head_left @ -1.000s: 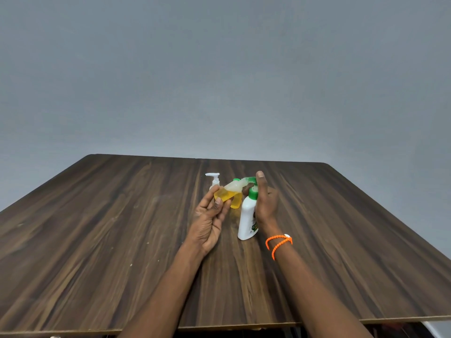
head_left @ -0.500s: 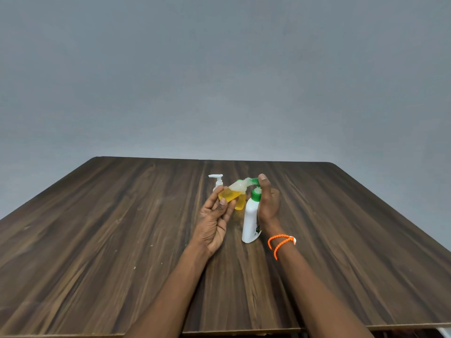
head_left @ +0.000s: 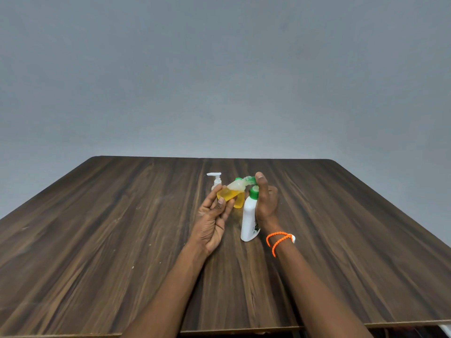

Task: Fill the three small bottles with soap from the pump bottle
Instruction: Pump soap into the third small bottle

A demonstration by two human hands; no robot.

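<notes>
Dark wood-grain tabletop (head_left: 122, 240) under everything. White plastic bottle w/ green cap (head_left: 248, 219) upright, center. Left hand (head_left: 212, 222) pinching tilted clear small bottle of yellow soap (head_left: 230, 192) at base, fingers narrow. Right hand (head_left: 266, 201) at its green cap (head_left: 249, 179); grip hidden, can't tell. White pump bottle (head_left: 216, 181) behind. Probably capping: keep neck up, twist gently.

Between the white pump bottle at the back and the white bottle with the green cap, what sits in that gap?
In the head view, two small bottles of yellow soap: one tilted in the left hand, one standing behind it.
</notes>
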